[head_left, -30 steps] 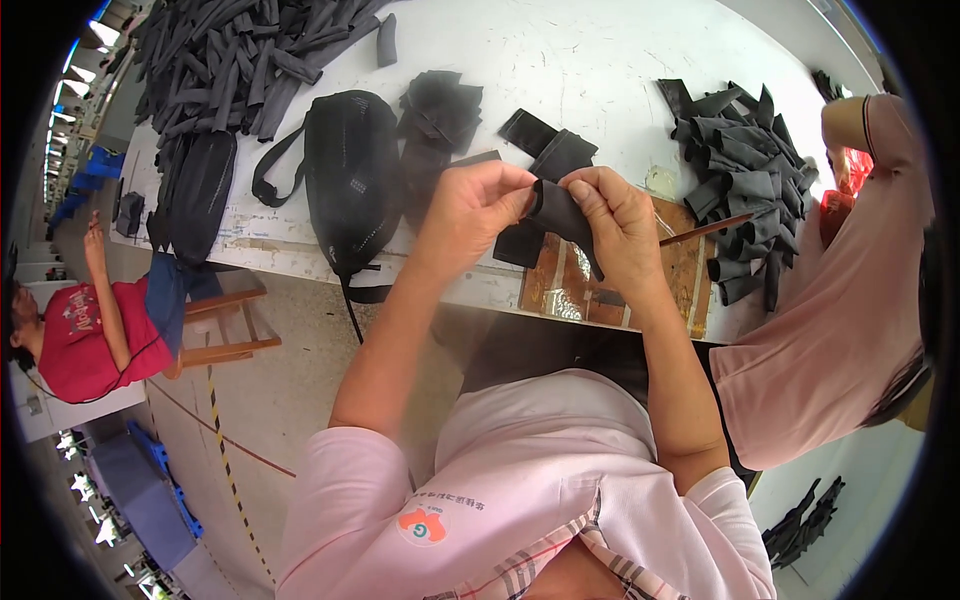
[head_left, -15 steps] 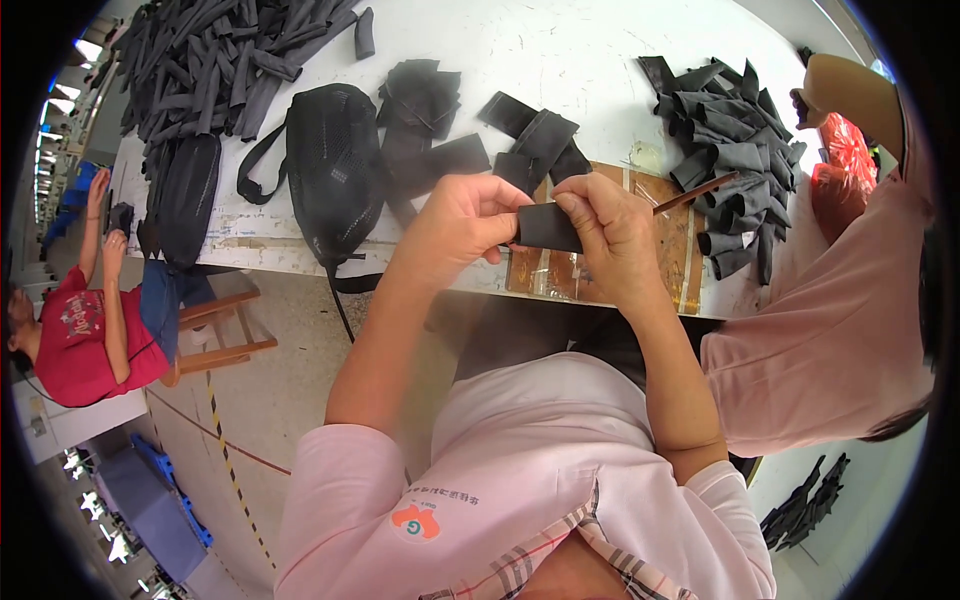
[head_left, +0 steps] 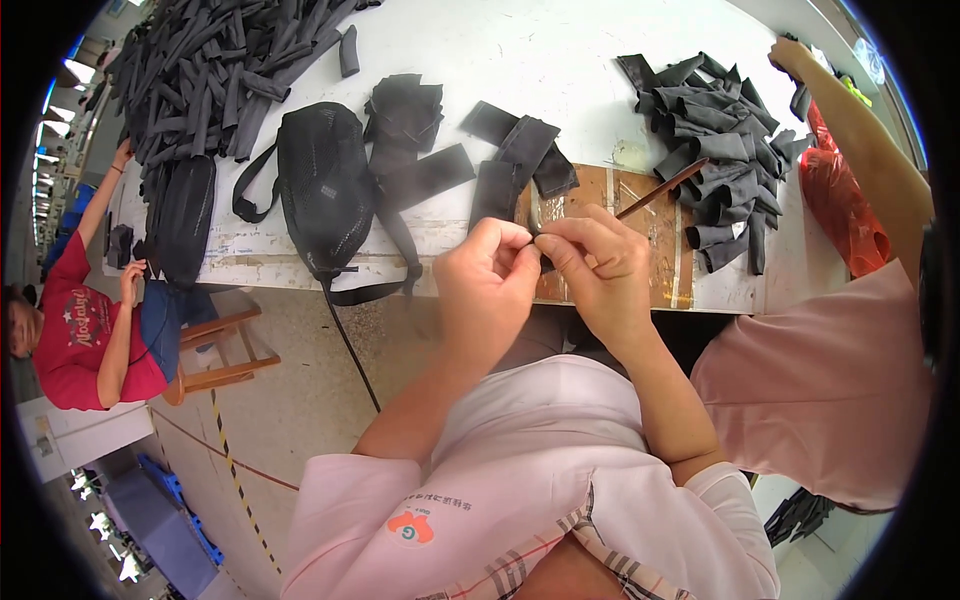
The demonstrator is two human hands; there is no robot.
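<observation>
My left hand (head_left: 490,285) and my right hand (head_left: 600,265) meet over the table's near edge. Their thumbs and fingers pinch a dark fabric piece (head_left: 546,264), mostly hidden behind the fingers. A thin brown stick (head_left: 664,187) sticks out beyond my right hand toward the right; its lower end is hidden by that hand, and it seems to be held there. Beneath lies a brown board (head_left: 660,262) with clear tape. Flat black fabric strips (head_left: 525,145) overlap just beyond my hands.
Black fabric pieces are heaped at right (head_left: 715,140) and far left (head_left: 215,70). Two black mesh bags (head_left: 322,190) with straps lie left. One co-worker in pink (head_left: 810,390) stands close at right, reaching past a red plastic bag (head_left: 840,205); another in red (head_left: 90,320) sits left.
My hands have drawn together, and the fabric piece that stretched between them is now mostly covered by fingers. The pink-sleeved person's arm has reached farther across the table. The view has shifted slightly.
</observation>
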